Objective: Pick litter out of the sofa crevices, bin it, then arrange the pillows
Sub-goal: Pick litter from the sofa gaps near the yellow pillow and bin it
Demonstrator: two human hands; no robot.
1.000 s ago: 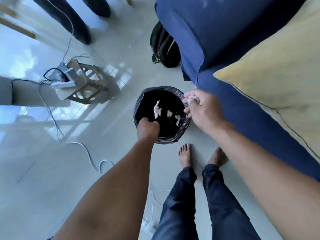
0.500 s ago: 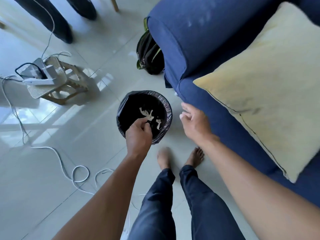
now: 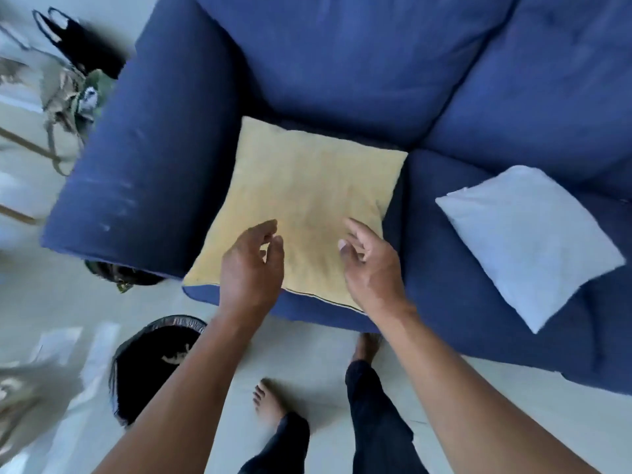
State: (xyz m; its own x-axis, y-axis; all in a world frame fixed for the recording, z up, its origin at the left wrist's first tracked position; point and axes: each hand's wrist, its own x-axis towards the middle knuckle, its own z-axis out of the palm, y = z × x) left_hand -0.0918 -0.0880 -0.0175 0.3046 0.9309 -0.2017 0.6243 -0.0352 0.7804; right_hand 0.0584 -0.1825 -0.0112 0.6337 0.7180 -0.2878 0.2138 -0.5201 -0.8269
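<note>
Both hands have left the bin (image 3: 154,364) and swung up over the yellow pillow (image 3: 307,200), lying flat on the sofa (image 3: 342,56) seat beside its arm. Left hand (image 3: 251,268) and right hand (image 3: 372,268) hover loosely spread, holding nothing. Pillow arranging looks underway; next comes gripping its near edge, the white pillow (image 3: 533,241) waiting further along.

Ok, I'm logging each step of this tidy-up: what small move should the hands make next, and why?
Probably lower both hands and grip the yellow pillow at its near edge. The left hand and right hand hover just above it, fingers loosely curled and holding nothing. Litter already lies in the bin, while this pillow lies flat on the sofa seat, not yet arranged.
</note>
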